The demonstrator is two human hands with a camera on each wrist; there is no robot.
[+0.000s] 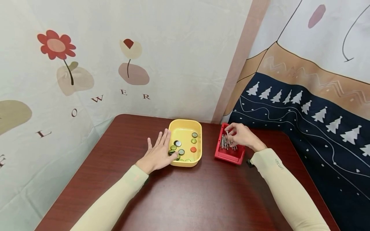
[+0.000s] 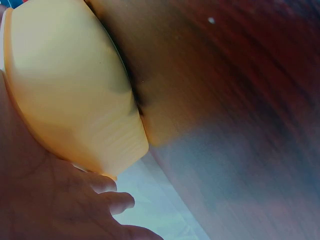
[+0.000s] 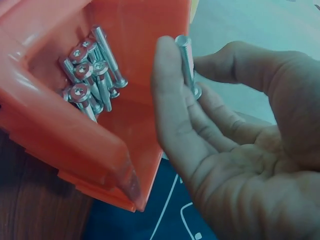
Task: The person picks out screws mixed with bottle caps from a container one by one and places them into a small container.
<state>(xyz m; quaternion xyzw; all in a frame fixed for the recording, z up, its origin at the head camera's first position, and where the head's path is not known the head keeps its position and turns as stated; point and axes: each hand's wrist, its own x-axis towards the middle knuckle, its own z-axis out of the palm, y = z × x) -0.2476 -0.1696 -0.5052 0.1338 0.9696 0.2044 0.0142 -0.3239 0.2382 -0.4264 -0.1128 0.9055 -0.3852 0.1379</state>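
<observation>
With thumb and fingers, my right hand (image 1: pixel 245 136) pinches a silver bolt (image 3: pixel 187 62) by its shaft over the red bin (image 1: pixel 231 158). Inside that bin lies a pile of similar bolts (image 3: pixel 84 72), socket heads showing in the right wrist view. My left hand (image 1: pixel 157 154) rests along the left rim of a yellow basin (image 1: pixel 185 163), fingers straight and spread, thumb over the near left corner. Bottle caps (image 1: pixel 181 152), in green, silver and red, lie on the basin floor, mostly towards its near left.
Basin and bin stand side by side at the back of a dark red-brown table (image 1: pixel 202 195), with a narrow gap between them. A printed curtain (image 1: pixel 179 64) hangs right behind the table. Another dark blue cloth (image 1: pixel 289 122) with white trees borders its right side.
</observation>
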